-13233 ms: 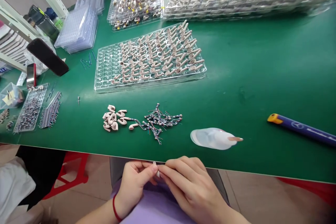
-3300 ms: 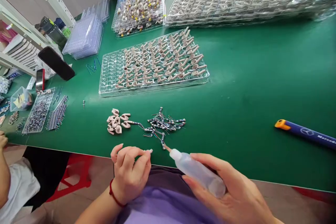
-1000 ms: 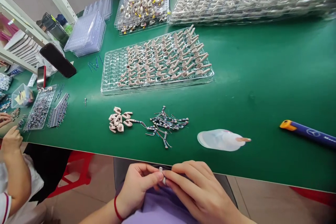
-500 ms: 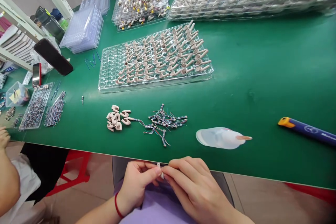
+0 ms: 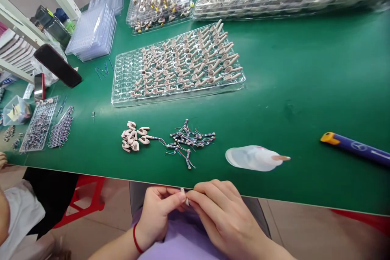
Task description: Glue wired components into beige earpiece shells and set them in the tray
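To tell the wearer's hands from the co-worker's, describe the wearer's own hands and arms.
Both hands are bare, with no gloves or rings in view. The left hand has a thin red cord bracelet around its wrist; the right hand wears nothing visible. No sleeves cover either forearm. A purple garment shows below them.

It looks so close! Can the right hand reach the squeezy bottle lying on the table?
Probably yes. The bottle lies just beyond the right hand, nothing between them on the table. But it and the left hand are pinching a small white part.
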`<state>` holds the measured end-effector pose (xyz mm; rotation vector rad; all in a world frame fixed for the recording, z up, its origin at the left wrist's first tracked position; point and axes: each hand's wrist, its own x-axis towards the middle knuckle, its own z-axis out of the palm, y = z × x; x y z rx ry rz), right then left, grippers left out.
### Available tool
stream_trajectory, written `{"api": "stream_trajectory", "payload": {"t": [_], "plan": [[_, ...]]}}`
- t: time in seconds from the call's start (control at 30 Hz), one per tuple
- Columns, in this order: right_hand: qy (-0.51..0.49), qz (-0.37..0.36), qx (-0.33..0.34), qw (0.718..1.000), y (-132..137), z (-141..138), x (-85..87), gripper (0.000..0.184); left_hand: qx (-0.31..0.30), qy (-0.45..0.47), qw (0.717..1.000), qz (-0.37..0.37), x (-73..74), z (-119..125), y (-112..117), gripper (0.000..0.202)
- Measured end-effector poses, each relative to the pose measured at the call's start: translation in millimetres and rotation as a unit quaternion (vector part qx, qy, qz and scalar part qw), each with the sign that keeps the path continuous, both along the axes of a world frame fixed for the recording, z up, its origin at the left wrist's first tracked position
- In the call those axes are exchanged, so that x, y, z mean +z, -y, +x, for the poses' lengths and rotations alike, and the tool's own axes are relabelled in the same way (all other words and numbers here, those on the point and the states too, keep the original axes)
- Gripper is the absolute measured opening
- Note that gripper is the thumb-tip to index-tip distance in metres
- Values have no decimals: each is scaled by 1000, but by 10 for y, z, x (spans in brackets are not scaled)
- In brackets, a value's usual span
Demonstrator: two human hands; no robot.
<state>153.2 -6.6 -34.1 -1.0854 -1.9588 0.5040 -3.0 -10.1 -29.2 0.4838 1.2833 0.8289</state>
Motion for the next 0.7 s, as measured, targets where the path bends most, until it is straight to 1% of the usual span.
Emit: {"api": "stream_trajectory", "payload": {"t": [0.43,0.6,0.7], "plan": [[13,-5,-16,1000,10,-26,-5,24,37,23,999,17,2,69,10,18],[-8,26,-6,1000,-13,10,-15,22,19,15,1000,7,-9,12,53,19],[-47,44,9,998,-11,47,-24,18,-16,6,1000,23,48,-42,72,19]]}}
